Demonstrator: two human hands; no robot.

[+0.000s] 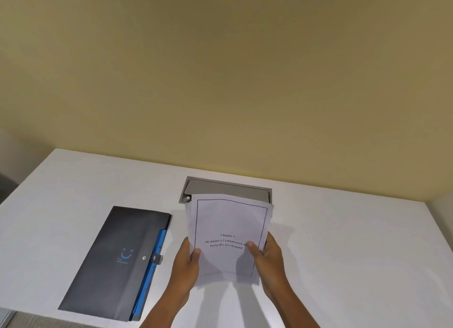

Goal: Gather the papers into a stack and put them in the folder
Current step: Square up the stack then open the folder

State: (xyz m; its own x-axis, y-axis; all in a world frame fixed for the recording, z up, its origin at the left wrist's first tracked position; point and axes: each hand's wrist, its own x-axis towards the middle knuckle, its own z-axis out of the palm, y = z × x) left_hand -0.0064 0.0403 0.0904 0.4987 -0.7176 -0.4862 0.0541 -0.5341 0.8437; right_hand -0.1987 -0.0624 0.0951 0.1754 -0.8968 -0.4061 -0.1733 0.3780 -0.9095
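The papers (229,232) are gathered into one stack, held upright above the tabletop (343,242) with a printed chapter title page facing the person. The sheets are not quite squared: edges of the ones behind peek out along the left side and the top, which also curls a little. The left hand (187,261) grips the stack's lower left edge, thumb on the front page; the right hand (266,256) grips the lower right edge the same way, so both grips are clenched on the stack. Just behind the stack, a grey hatch (228,189) is set into the tabletop by the yellow wall. Well to the left lies the dark folder (117,261), flat, its flap apparently fastened at the clasp (157,258), with a blue inner edge showing along its right side. By the look of it, gathering is nearly done; squaring the edges, opening the folder and sliding the stack inside are all left.
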